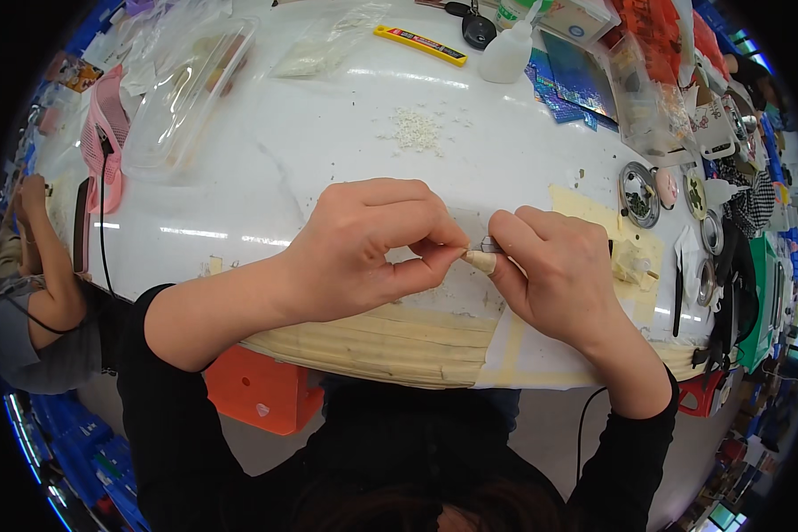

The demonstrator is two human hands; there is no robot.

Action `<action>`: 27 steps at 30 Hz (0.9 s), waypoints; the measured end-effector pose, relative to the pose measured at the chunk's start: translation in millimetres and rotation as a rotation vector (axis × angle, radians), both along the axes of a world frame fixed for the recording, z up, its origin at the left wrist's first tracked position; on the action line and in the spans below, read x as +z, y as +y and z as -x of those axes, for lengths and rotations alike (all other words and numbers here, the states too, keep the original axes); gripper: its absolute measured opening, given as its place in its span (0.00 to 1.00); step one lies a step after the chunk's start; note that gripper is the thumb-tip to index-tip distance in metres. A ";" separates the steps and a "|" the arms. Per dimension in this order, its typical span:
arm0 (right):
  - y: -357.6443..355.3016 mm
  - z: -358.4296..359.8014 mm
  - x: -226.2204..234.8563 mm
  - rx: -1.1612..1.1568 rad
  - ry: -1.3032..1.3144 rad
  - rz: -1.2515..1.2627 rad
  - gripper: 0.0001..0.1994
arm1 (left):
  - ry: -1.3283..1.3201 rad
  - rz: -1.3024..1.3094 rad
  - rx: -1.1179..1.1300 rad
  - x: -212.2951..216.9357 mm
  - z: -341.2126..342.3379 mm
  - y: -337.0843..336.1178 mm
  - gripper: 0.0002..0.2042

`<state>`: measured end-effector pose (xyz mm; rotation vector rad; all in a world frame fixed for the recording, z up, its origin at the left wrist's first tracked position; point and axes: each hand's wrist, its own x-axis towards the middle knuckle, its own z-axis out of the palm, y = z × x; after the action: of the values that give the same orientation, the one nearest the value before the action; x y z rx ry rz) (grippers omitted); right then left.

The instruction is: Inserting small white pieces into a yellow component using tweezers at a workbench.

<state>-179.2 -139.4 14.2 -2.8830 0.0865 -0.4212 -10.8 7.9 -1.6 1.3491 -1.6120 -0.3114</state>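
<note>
Above the near edge of the table, my two hands meet at the fingertips. My left hand [372,239] is closed, thumb and forefinger pinched on something too small to make out. Curled beside it, my right hand [554,266] grips a small grey metal piece [488,245], its far end hidden by the fingers. A beige wrapping [481,262] covers a fingertip of that hand, almost touching the left pinch. Beyond the hands lies a loose pile of tiny white pieces [415,130].
At the back are a yellow case [419,44], a white squeeze bottle [509,55] and a blue shiny sheet [581,75]. A clear plastic lid [186,102] lies left. Round metal dishes [638,195] and black tweezers [678,293] lie right. Another person's arm [53,257] is far left.
</note>
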 end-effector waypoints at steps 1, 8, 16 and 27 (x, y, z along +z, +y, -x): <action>-0.1 -0.2 0.1 0.009 -0.008 0.005 0.11 | 0.009 -0.006 0.000 -0.1 -0.1 0.1 0.08; -3.9 -0.6 -3.1 0.005 -0.075 -0.032 0.13 | 0.716 -0.459 -0.055 4.8 0.3 2.0 0.02; -7.1 -2.8 0.4 0.111 -0.201 -0.246 0.11 | 0.978 -0.621 -0.102 8.5 -5.3 0.5 0.05; -7.9 -2.0 -2.4 0.096 -0.314 -0.295 0.11 | 1.039 -0.612 -0.070 9.4 -7.3 -1.6 0.05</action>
<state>-177.2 -147.3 11.8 -2.4886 -0.0394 -0.7660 -3.5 6.3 7.8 1.2067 -0.6812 -1.3742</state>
